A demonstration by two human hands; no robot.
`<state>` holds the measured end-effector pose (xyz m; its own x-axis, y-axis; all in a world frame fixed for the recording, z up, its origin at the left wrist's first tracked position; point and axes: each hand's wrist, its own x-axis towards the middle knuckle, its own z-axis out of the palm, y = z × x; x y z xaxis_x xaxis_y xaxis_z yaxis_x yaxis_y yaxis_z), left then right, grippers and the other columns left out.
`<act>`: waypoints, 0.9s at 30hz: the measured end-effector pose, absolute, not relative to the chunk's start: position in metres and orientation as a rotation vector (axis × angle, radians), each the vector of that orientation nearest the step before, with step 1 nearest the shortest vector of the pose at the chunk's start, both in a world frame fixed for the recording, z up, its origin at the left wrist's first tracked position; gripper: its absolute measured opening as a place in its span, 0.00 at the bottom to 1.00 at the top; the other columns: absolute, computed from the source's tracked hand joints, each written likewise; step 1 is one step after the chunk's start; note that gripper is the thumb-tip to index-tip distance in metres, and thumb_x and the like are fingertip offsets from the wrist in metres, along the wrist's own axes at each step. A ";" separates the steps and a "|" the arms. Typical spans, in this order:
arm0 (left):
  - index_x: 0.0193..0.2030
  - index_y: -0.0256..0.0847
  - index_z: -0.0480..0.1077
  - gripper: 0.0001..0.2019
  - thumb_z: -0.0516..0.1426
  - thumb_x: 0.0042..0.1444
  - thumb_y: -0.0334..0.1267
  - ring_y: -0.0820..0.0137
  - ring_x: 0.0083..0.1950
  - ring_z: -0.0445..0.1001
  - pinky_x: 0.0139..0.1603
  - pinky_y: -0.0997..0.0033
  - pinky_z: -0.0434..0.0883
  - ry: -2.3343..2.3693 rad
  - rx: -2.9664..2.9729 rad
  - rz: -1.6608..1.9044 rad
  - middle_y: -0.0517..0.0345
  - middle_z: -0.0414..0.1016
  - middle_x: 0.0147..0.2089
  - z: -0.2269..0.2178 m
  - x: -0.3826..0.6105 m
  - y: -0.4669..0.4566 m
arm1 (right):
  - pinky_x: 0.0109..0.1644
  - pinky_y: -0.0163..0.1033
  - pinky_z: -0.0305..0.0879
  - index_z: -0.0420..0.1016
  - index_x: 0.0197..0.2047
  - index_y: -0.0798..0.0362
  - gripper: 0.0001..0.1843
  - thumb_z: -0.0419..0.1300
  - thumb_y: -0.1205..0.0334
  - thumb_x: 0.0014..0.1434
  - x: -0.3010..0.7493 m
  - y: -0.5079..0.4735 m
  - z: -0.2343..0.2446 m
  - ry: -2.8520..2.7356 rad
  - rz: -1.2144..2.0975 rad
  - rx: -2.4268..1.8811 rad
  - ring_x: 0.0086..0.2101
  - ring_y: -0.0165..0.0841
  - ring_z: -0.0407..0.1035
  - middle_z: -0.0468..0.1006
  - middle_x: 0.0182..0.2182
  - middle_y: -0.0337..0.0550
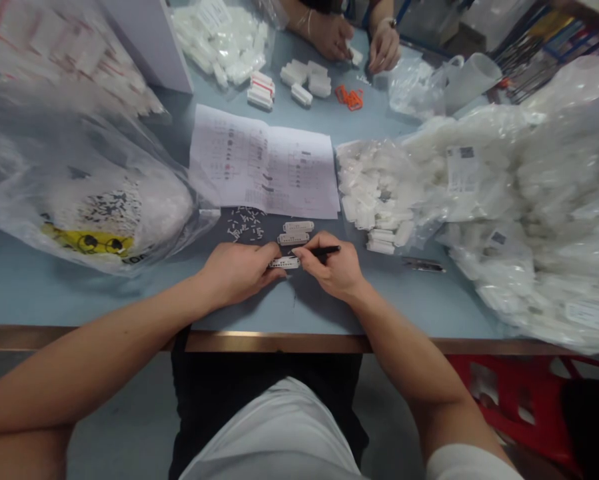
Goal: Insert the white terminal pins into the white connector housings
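My left hand is closed on one end of a small white plastic connector block with a row of dark holes, just above the table. My right hand grips a slim black pen-like tool, its tip too small to make out, and its fingers meet the block's right end. Right behind the hands lie two similar whitish blocks, one behind the other. Tiny white pieces are scattered on the table to their left.
A printed sheet lies behind the blocks. Clear bags of white parts fill the right side, with dark tweezers nearby. A large clear bag stands left. Across the table, another person's hands work near orange pieces.
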<state>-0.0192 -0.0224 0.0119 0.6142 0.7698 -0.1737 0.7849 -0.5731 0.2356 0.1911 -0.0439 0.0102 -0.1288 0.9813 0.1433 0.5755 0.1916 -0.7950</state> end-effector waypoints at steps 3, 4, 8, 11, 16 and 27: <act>0.47 0.41 0.73 0.20 0.52 0.64 0.55 0.53 0.37 0.81 0.28 0.64 0.65 1.259 2.553 -0.074 0.49 0.83 0.36 0.012 -0.019 -0.022 | 0.30 0.34 0.62 0.73 0.28 0.49 0.13 0.62 0.52 0.60 0.190 -0.044 0.010 -1.806 0.781 -1.446 0.24 0.28 0.67 0.76 0.23 0.36; 0.47 0.41 0.73 0.20 0.52 0.65 0.55 0.53 0.37 0.81 0.28 0.64 0.65 1.259 2.553 -0.071 0.49 0.83 0.36 0.012 -0.019 -0.022 | 0.30 0.34 0.62 0.73 0.28 0.49 0.13 0.62 0.52 0.60 0.189 -0.044 0.010 -1.806 0.786 -1.440 0.24 0.28 0.67 0.76 0.23 0.36; 0.47 0.43 0.73 0.19 0.52 0.64 0.56 0.55 0.37 0.82 0.28 0.65 0.64 1.267 2.554 -0.093 0.50 0.83 0.37 0.012 -0.018 -0.022 | 0.30 0.34 0.62 0.72 0.28 0.49 0.13 0.61 0.52 0.60 0.189 -0.044 0.009 -1.817 0.787 -1.459 0.24 0.28 0.67 0.76 0.23 0.36; 0.47 0.42 0.72 0.20 0.52 0.64 0.56 0.55 0.37 0.82 0.28 0.66 0.63 1.261 2.566 -0.105 0.50 0.83 0.37 0.013 -0.018 -0.022 | 0.31 0.34 0.62 0.72 0.28 0.49 0.12 0.60 0.52 0.60 0.190 -0.045 0.008 -1.866 0.747 -1.474 0.25 0.28 0.67 0.76 0.24 0.37; 0.48 0.42 0.72 0.20 0.51 0.66 0.56 0.55 0.36 0.81 0.28 0.65 0.63 1.249 2.588 -0.112 0.51 0.83 0.36 0.011 -0.021 -0.023 | 0.34 0.35 0.63 0.70 0.29 0.49 0.13 0.58 0.53 0.63 0.189 -0.045 0.005 -2.015 0.643 -1.389 0.27 0.30 0.69 0.76 0.24 0.38; 0.48 0.41 0.72 0.20 0.51 0.65 0.56 0.54 0.38 0.82 0.28 0.65 0.64 1.260 2.559 -0.089 0.51 0.83 0.38 0.013 -0.019 -0.023 | 0.31 0.34 0.62 0.71 0.28 0.49 0.15 0.60 0.50 0.61 0.189 -0.046 0.009 -1.791 0.749 -1.466 0.25 0.28 0.66 0.75 0.24 0.36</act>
